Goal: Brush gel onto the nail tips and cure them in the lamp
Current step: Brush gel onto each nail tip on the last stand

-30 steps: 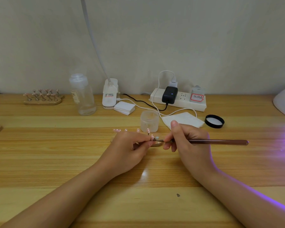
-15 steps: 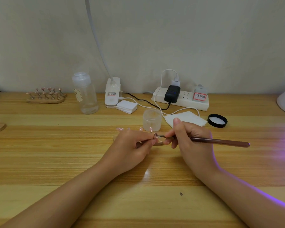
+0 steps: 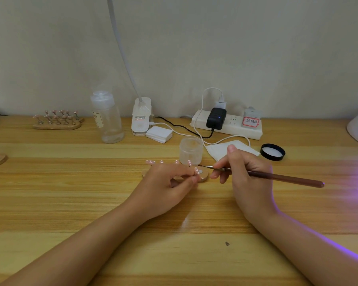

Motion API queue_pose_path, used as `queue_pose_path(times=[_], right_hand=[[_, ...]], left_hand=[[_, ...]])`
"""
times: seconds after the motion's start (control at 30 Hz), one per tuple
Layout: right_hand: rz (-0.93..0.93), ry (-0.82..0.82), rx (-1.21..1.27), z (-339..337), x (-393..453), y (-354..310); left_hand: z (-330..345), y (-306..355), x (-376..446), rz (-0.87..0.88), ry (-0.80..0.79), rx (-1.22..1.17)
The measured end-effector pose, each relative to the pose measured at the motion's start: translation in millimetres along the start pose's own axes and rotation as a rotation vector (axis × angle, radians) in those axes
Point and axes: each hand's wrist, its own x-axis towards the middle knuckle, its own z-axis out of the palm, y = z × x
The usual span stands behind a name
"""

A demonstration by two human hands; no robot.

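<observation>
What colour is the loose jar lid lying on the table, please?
Black rim with a white inside, on the lid; seen in the head view.

Head camera looks forward and down, close over the desk (image 3: 70, 203).

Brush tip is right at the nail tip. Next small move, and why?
Probably a short stroke along the pink nail tip: the right hand has the thin brown brush pointed at it, and the left hand pinches its stand steady.
</observation>
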Motion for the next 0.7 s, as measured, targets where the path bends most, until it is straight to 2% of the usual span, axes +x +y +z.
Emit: queue_pose_path(times=[0.33, 0.7], right_hand=[[0.005, -0.077, -0.034, 1.4, -0.8, 1.1], [-0.053, -0.023, -0.057, -1.6, -0.7, 2.6]], left_hand=[[-0.4, 3.6, -0.5, -0.085, 0.01, -0.066], [-1.4, 3.8, -0.6, -0.078, 0.011, -0.03]])
